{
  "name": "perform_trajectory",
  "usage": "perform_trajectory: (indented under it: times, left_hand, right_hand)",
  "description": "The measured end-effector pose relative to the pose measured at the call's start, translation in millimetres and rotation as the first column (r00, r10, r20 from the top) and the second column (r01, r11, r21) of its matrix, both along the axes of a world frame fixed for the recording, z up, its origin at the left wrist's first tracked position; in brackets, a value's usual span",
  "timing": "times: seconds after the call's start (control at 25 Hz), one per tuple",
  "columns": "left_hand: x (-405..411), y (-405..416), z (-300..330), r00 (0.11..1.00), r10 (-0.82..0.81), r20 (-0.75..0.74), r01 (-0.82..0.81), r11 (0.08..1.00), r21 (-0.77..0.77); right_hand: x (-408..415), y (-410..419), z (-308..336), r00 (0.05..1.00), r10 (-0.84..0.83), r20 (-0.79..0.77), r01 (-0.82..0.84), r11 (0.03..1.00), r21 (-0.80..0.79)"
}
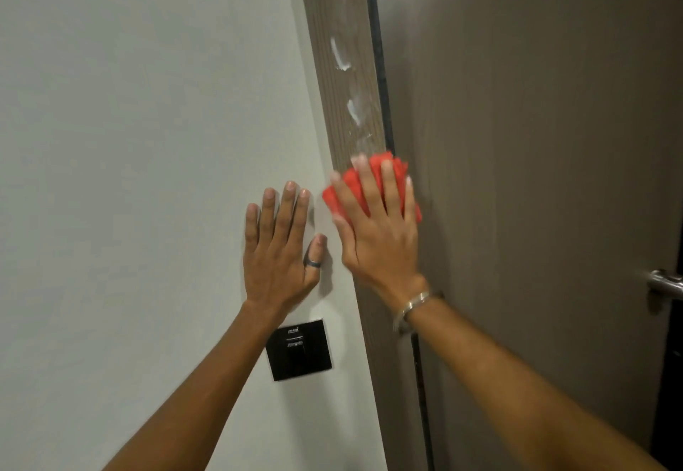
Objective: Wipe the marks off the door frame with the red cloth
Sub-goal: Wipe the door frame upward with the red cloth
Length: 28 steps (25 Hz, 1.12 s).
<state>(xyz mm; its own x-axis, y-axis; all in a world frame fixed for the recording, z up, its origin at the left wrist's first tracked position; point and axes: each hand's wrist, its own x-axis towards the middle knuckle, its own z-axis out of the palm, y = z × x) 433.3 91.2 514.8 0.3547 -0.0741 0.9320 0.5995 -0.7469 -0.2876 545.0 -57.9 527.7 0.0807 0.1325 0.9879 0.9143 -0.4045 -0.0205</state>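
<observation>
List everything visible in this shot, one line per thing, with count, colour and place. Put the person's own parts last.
Painted wall: one, pale grey-white, left half of view.
Wood-grain door frame strip: one, grey-brown, running top to bottom at centre.
Smeared marks: several, white, on the frame above the cloth.
Flat door panel: one, dull brown, right of the frame.
Metal door handle: one, silver, right edge, partly cut off.
Square wall switch plate: one, black, on the wall below the left hand.
Folded red cloth: one, red, pressed on the frame.
Left hand: flat on the wall, dark ring on the thumb.
Right hand: flat over the cloth, silver bangle at the wrist.
</observation>
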Motion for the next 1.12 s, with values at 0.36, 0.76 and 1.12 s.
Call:
perform_trajectory:
  times: [0.36, 0.76, 1.12]
  left_hand:
    - [-1, -5, 2, 1.000, 0.009, 0.012, -0.009, 1.000, -0.019]
    - [2, -19, 57, 0.996, -0.028, 0.079, 0.037, 0.992, -0.124]
    - [13, -25, 91, 0.990, -0.029, 0.141, 0.048, 0.991, -0.128]
  right_hand:
    - [-11, -3, -101, 0.992, -0.032, -0.121, 0.025, 0.998, -0.052]
    - [-1, 3, 66, 1.000, -0.013, -0.021, 0.013, 1.000, -0.007]
    - [-12, -2, 23, 0.992, -0.089, -0.088, 0.087, 0.996, -0.034]
